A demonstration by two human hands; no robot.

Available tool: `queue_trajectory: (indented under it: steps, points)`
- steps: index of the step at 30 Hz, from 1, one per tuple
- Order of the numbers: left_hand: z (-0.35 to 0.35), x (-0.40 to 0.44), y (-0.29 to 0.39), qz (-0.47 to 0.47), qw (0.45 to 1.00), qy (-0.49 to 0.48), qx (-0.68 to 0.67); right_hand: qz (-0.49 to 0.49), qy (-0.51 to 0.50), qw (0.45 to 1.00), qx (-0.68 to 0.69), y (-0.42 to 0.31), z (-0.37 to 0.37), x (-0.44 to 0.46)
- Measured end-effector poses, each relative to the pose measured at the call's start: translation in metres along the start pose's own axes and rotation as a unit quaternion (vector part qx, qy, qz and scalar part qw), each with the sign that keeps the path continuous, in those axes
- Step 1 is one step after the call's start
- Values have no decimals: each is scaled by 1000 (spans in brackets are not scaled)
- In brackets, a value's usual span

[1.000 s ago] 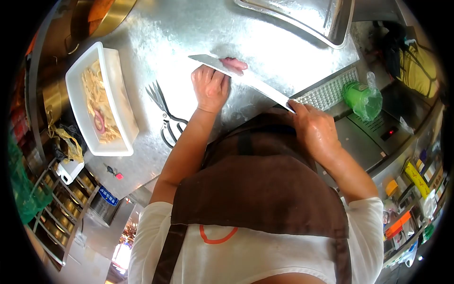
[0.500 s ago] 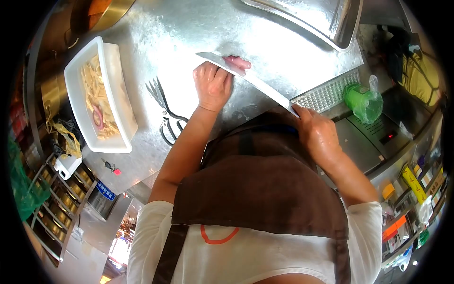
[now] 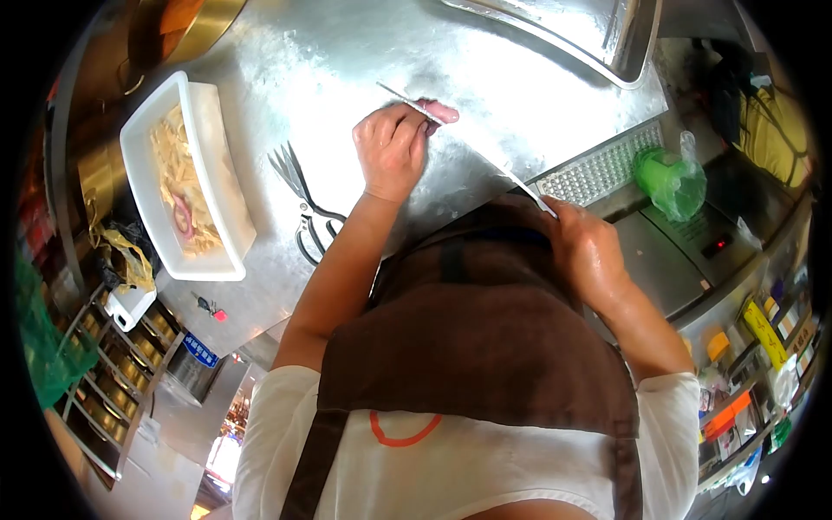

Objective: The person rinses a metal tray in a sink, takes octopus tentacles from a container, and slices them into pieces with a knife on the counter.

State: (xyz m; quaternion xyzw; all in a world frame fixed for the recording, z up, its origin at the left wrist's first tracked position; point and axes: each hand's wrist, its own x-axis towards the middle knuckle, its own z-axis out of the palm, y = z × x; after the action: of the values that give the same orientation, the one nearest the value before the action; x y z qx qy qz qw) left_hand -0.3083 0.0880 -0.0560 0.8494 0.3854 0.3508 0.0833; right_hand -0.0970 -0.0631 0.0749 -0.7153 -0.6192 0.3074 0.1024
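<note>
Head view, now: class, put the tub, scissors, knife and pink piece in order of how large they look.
1. Tub
2. Scissors and knife, unranked: the knife looks longer, the scissors wider
3. Pink piece, visible part only

The knife (image 3: 501,167) is long, slim and silvery, its blade turned nearly edge-on so that it reads as a thin line. It slants from its tip, upper left of the frame's middle, down to the right, where its gripped handle is hidden. The pink piece of meat (image 3: 445,111), small, moist-looking and rounded at its right end, lies at upper centre on the bench (image 3: 303,95), partly covered by the blade.
</note>
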Motion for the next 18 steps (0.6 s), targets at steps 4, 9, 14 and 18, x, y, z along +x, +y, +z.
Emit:
queue_trajectory:
  steps: [4,9,14,18]
  points:
    - [0,0,-1,-4,1000,3,0,9,4,1000,13,-2,0,0]
    - [-1,-2,-1,-12,1000,4,-2,2,12,1000,9,-5,0,-2]
    - [0,-3,-2,-11,1000,6,-4,-1,27,1000,6,-7,4,-5]
    - [0,-3,-4,-8,1000,7,-10,3,30,1000,-1,-9,5,-6]
